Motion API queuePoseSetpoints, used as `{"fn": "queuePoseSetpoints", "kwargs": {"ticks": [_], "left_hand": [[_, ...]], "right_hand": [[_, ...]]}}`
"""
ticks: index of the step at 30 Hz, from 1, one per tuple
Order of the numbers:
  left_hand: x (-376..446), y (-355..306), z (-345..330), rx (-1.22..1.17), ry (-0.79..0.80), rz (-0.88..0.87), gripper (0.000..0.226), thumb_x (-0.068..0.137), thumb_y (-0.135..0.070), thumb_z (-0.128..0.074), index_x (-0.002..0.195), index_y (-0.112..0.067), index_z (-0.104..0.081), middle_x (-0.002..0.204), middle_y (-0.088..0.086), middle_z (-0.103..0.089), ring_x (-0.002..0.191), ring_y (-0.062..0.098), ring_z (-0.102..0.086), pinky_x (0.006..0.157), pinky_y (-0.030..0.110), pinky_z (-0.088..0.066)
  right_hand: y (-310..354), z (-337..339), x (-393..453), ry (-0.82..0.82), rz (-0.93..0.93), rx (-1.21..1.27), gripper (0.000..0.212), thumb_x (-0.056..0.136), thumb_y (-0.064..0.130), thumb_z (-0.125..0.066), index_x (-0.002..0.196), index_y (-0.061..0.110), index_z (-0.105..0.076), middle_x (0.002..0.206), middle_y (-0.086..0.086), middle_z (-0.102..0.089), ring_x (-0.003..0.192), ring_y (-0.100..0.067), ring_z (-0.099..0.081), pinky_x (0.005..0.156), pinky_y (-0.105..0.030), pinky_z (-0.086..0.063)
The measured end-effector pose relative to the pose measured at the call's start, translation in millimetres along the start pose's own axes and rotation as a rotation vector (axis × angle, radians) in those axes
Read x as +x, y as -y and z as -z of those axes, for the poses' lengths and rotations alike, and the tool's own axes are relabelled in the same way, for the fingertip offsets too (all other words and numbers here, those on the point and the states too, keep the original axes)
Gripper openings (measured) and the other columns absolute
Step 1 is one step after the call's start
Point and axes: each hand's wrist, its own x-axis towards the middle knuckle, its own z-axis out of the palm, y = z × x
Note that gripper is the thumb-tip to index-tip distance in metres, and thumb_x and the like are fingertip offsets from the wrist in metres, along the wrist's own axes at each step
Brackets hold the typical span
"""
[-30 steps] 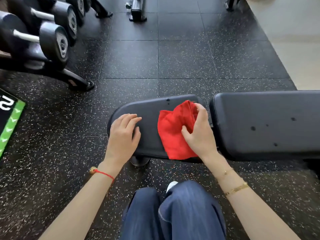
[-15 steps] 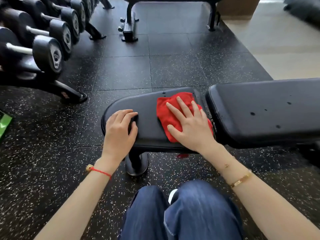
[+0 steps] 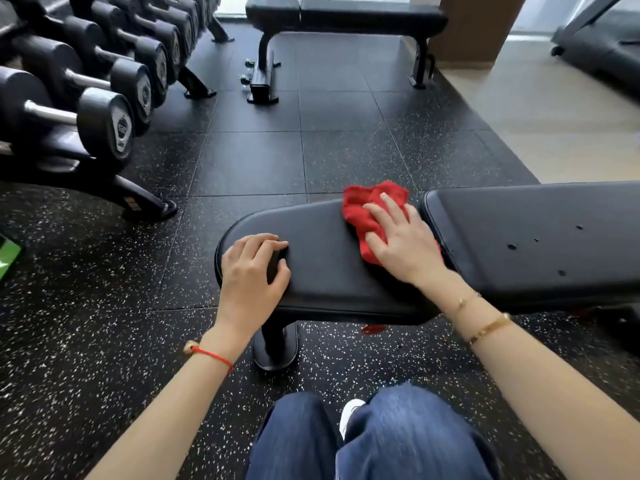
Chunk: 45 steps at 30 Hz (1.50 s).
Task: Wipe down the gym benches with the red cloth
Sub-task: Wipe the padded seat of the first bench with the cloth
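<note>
A black gym bench stands across my front, with a rounded seat pad (image 3: 325, 258) on the left and a long back pad (image 3: 533, 237) on the right. The red cloth (image 3: 363, 209) lies bunched on the seat pad's far right corner, next to the gap between the pads. My right hand (image 3: 401, 244) presses flat on the cloth, fingers spread over it. My left hand (image 3: 252, 271) rests on the seat pad's left end, fingers curled against the surface and holding nothing.
A dumbbell rack (image 3: 86, 109) fills the far left, its foot reaching toward the bench. A second black bench (image 3: 346, 15) stands at the back. A treadmill (image 3: 595, 39) is at the far right on pale flooring. My knees (image 3: 374, 441) are below the bench.
My right hand went from gripping the cloth to pressing it flat, then slid it away from me to the seat pad's far right corner. The left hand stayed put. My view tilted up.
</note>
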Motion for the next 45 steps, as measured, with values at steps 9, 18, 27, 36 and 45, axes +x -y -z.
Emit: {"fn": "queuePoseSetpoints", "kwargs": {"ticks": [9, 18, 27, 36, 45], "left_hand": [[0.8, -1.9, 1.5, 0.017, 0.016, -0.002, 0.024, 0.088, -0.017, -0.065, 0.112, -0.018, -0.067, 0.121, -0.003, -0.063, 0.119, 0.023, -0.054, 0.106, 0.04, -0.035], [-5.4, 7.8, 10.2, 0.075, -0.041, 0.127, 0.032, 0.091, -0.02, -0.064, 0.122, -0.014, -0.065, 0.129, 0.002, -0.06, 0.127, 0.026, -0.047, 0.111, 0.046, -0.031], [-13.7, 24.0, 15.0, -0.006, -0.018, 0.159, 0.041, 0.096, -0.021, -0.059, 0.135, -0.011, -0.059, 0.143, 0.008, -0.054, 0.135, 0.03, -0.04, 0.116, 0.046, -0.033], [-16.7, 22.4, 11.3, -0.119, -0.037, 0.228, 0.044, 0.095, -0.02, -0.06, 0.136, -0.005, -0.055, 0.147, 0.012, -0.047, 0.141, 0.028, -0.034, 0.119, 0.038, -0.028], [-17.1, 24.9, 9.8, -0.131, -0.05, 0.224, 0.043, 0.094, -0.019, -0.061, 0.134, -0.003, -0.055, 0.144, 0.013, -0.049, 0.138, 0.03, -0.035, 0.119, 0.041, -0.028]], "right_hand": [[71.2, -7.8, 11.7, 0.036, 0.215, 0.033, 0.056, 0.096, 0.041, -0.04, 0.15, 0.043, -0.024, 0.163, 0.004, -0.013, 0.148, -0.031, -0.012, 0.121, -0.046, -0.006], [28.6, -2.1, 23.5, 0.042, -0.036, 0.007, 0.056, 0.097, 0.044, -0.035, 0.15, 0.047, -0.017, 0.163, 0.005, -0.011, 0.148, -0.034, -0.007, 0.121, -0.049, -0.003], [64.4, -7.9, -13.6, 0.066, 0.333, 0.024, 0.056, 0.097, 0.041, -0.037, 0.149, 0.05, -0.016, 0.162, 0.012, -0.014, 0.149, -0.031, -0.008, 0.121, -0.049, -0.004], [84.4, -4.8, 34.9, 0.089, 0.012, 0.015, 0.055, 0.098, 0.043, -0.033, 0.15, 0.047, -0.015, 0.163, 0.007, -0.009, 0.148, -0.037, -0.005, 0.12, -0.053, -0.003], [72.1, -9.7, -14.6, 0.043, 0.326, -0.028, 0.055, 0.097, 0.04, -0.036, 0.149, 0.048, -0.02, 0.161, 0.009, -0.016, 0.148, -0.031, -0.014, 0.12, -0.049, -0.011]]}}
